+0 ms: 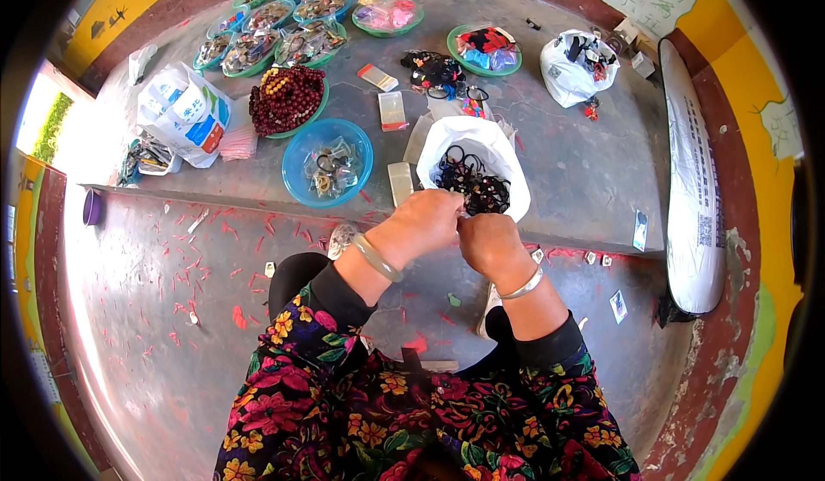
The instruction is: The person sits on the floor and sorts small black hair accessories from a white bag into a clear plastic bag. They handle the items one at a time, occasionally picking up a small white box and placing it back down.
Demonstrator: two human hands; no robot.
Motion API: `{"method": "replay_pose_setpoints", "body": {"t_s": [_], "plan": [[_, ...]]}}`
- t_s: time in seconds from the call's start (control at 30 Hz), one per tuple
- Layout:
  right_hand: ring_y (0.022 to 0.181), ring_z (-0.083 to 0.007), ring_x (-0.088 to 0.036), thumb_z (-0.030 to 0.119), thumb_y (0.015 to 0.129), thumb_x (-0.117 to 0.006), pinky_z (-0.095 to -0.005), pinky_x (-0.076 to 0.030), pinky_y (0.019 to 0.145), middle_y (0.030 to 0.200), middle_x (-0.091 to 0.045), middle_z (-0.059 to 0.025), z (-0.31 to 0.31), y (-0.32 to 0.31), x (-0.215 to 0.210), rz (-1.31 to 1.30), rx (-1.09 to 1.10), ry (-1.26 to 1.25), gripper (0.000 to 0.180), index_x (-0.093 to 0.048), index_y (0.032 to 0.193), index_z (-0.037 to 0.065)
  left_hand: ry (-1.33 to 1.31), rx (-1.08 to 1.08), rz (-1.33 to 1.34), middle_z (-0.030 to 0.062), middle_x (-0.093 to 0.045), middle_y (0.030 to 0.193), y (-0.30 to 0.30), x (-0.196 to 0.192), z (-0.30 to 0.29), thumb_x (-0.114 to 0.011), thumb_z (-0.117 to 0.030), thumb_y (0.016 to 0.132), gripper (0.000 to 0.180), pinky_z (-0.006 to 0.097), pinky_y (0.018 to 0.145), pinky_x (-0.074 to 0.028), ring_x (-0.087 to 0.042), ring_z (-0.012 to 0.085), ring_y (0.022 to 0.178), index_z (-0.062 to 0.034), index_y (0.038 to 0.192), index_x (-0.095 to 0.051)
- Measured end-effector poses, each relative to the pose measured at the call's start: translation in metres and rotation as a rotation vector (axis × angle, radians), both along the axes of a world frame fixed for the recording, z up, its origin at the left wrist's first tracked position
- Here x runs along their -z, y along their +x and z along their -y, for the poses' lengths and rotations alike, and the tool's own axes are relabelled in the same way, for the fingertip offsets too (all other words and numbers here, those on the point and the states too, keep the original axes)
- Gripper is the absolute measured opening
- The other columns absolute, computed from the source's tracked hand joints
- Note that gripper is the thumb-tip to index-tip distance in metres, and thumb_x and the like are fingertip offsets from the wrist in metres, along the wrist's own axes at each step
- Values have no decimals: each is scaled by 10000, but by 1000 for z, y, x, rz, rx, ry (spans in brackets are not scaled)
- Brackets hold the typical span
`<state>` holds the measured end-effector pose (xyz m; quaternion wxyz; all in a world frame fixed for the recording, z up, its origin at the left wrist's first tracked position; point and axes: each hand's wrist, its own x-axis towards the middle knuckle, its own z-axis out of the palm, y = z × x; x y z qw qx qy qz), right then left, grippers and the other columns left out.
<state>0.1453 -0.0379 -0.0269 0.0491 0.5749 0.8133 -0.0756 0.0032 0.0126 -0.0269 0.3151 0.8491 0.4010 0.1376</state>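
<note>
1. Meeting at the near rim of the white bag [509,153], the left hand [425,220] and right hand [491,245] have their fingers curled closed and pinched together; I cannot tell what small thing they grasp.
2. Black ties [473,178] lie inside the bag, whose mouth is spread wide, presumably so the fingers can reach in easily.
3. Left of the bag stands the blue bowl [293,161] of small packets [340,168], likely kept close to spare reaching.
4. Beyond the bag, a green bowl [454,49] holds bright packs [488,51], perhaps to keep them apart.
</note>
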Motion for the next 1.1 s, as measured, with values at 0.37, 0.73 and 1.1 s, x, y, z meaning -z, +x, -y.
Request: {"method": "replay_pose_setpoints", "body": {"t_s": [0.37, 0.73, 1.1], "plan": [[626, -269, -627, 153, 810, -505, -374, -487, 547, 718, -617, -105, -5, 2, 11, -42, 55, 184, 170, -637, 727, 85, -56, -75, 76, 182, -617, 758, -1, -10, -2, -492, -165, 791, 162, 435, 665, -472, -598, 357, 739, -48, 768, -602], [703, -264, -631, 146, 775, -585, -352, -479, 601, 822, -647, -112, -14, 21, 4, -700, 197, 121, 129, -656, 769, 39, -276, -109, 430, 95, -649, 806, -9, -22, -13, -679, -224, 753, 280, 298, 602, -457, -596, 180, 641, -9, 923, -624], [1279, -252, -327, 149, 775, -674, -332, -328, 967, 1040, -637, -152, -21, 45, -3, -1445, 520, -306, 190, -698, 924, 35, -181, 13, 241, 137, -661, 844, -19, -13, -17, -622, -165, 790, 245, 303, 709, -477, -635, 240, 779, -6, 977, -626]]}}
